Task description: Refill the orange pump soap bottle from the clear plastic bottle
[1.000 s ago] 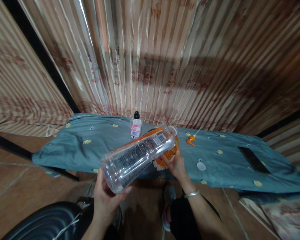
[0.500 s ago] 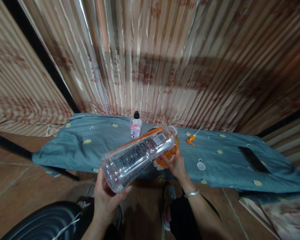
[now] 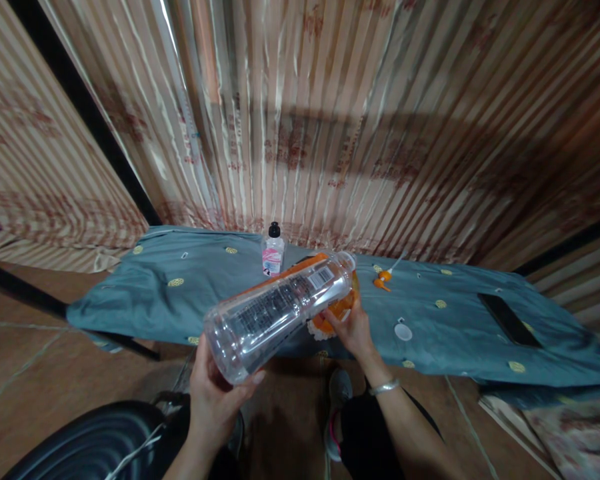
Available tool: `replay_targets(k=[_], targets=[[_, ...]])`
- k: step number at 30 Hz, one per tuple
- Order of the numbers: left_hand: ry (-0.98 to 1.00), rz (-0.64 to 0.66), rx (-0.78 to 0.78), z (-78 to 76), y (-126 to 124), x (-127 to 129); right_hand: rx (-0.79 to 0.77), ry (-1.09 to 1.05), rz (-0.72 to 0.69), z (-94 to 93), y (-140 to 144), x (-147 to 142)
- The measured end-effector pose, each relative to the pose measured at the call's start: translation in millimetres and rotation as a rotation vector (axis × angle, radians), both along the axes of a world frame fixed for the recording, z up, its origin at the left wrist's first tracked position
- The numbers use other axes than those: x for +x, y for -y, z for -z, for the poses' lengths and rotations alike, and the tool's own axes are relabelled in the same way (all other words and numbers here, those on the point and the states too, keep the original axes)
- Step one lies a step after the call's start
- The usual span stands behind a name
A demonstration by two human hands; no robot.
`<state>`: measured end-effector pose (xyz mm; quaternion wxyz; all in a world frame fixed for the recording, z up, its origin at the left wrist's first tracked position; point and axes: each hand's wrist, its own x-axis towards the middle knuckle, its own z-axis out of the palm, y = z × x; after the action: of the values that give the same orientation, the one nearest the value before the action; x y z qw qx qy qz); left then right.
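A large clear plastic bottle (image 3: 275,313) is tipped over, its capless mouth up and to the right, its base toward me. My left hand (image 3: 217,387) grips it round the base. Under the bottle's neck end, my right hand (image 3: 353,327) is closed round an orange bottle (image 3: 341,308) standing at the table's front edge. The clear bottle hides much of this orange bottle, including its opening. An orange pump head (image 3: 382,279) with a pale tube lies on the cloth to the right.
Behind the clear bottle stands a small bottle (image 3: 273,253) with a black cap and pink label. A dark phone (image 3: 509,320) and a white round disc (image 3: 403,331) lie on the blue-green tablecloth (image 3: 470,333). A black stool (image 3: 95,447) is at lower left; a striped curtain (image 3: 300,133) hangs behind.
Almost nothing differs. The whole view has shifted very slightly, while both hands keep their grips and the clear bottle keeps its tilt.
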<state>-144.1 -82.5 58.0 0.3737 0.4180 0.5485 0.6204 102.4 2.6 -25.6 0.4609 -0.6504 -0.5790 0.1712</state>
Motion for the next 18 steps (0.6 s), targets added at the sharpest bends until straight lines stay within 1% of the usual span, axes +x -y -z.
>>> replay_targets(k=[4,14,18], targets=[[0.022,0.002,0.004,-1.0,0.4,0.8,0.017,0.009,-0.009,0.0,0.6,0.4],[0.017,-0.021,-0.008,0.7,0.8,0.7,-0.008,-0.003,0.002,0.3,0.2,-0.3],[0.011,-0.022,0.01,1.0,0.3,1.0,-0.003,-0.013,0.008,0.4,-0.3,-0.4]])
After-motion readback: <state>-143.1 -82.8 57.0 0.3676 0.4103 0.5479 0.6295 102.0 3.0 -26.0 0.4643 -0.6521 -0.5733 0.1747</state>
